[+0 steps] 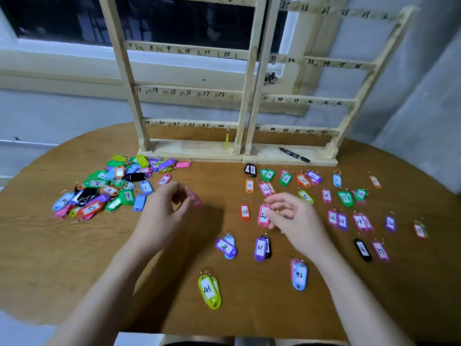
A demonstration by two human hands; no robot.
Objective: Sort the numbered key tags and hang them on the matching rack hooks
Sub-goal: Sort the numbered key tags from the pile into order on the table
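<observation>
The left hand (172,203) is over the middle of the worktop (74,258), fingers curled, pinching a pink key tag (195,199) that is blurred; its number cannot be read. The right hand (291,216) is just beside it toward the right, fingers loosely curled over a pink tag (263,216) lying on the surface; whether it grips that tag cannot be told.

An unsorted heap of tags (112,183) in mixed colours lies toward the far left edge. Sorted tags lie in rows across the right half, singly or in overlapping pairs, among them an orange tag marked 23 (245,212), a purple tag marked 30 (225,246), a purple tag marked 31 (260,248), a blue tag marked 42 (299,275) and a yellow-green tag marked 41 (209,290) nearest the near edge.

Two wooden racks stand side by side at the far edge: the left rack (189,91) has rails numbered up to 24, the right rack (311,101) continues into the forties. One yellow tag (227,140) hangs under 24. A black pen (294,154) lies on the right rack's base.
</observation>
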